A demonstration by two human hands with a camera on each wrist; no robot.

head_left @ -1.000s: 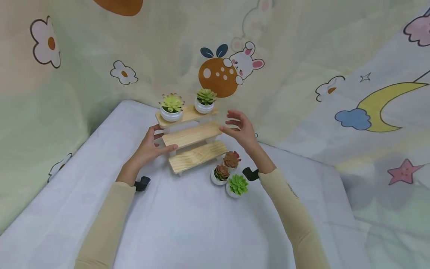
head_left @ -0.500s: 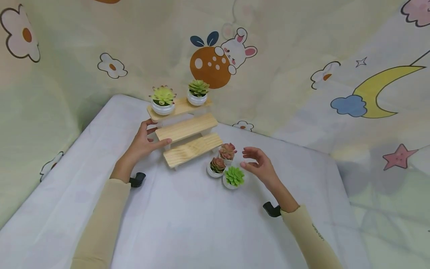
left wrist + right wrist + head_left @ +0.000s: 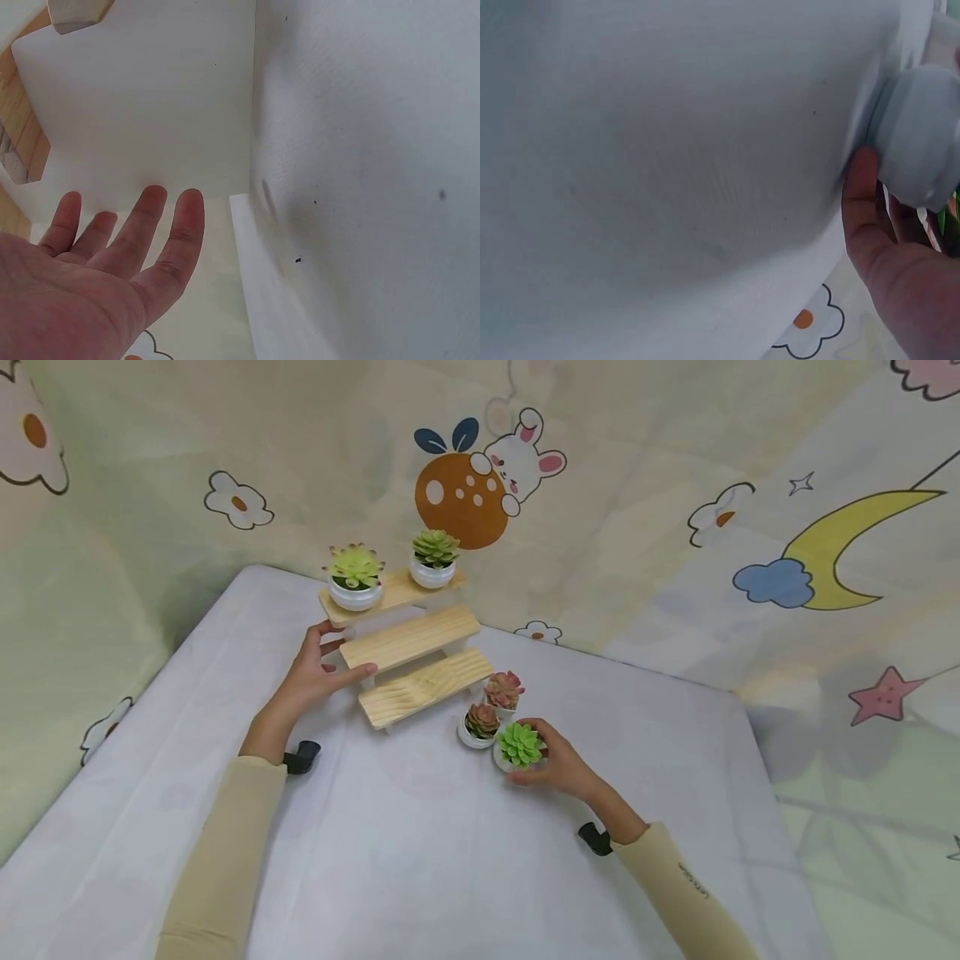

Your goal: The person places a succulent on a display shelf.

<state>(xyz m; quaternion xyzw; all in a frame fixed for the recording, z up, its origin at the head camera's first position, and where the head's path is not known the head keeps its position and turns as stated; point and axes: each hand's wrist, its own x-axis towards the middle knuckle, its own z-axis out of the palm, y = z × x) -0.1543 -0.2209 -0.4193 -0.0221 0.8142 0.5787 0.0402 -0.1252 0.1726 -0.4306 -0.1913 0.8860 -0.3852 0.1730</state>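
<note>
A three-step wooden plant stand with white side panels stands toward the back left of the table. My left hand rests at its left end, thumb by the middle step. In the left wrist view, its fingers are extended along the white side panel. My right hand grips a bright green potted succulent, which appears to stand on the cloth. The right wrist view shows my thumb against its white pot. Two reddish succulents, one behind and one to the left, stand close beside it.
On the top step sit a yellow-green succulent and a darker green succulent, both in white pots. A white cloth covers the table. Printed fabric hangs behind it.
My right hand has left the stand's right end, come down toward me and taken hold of the bright green succulent's pot. My left hand has stayed at the stand. The head view has shifted.
</note>
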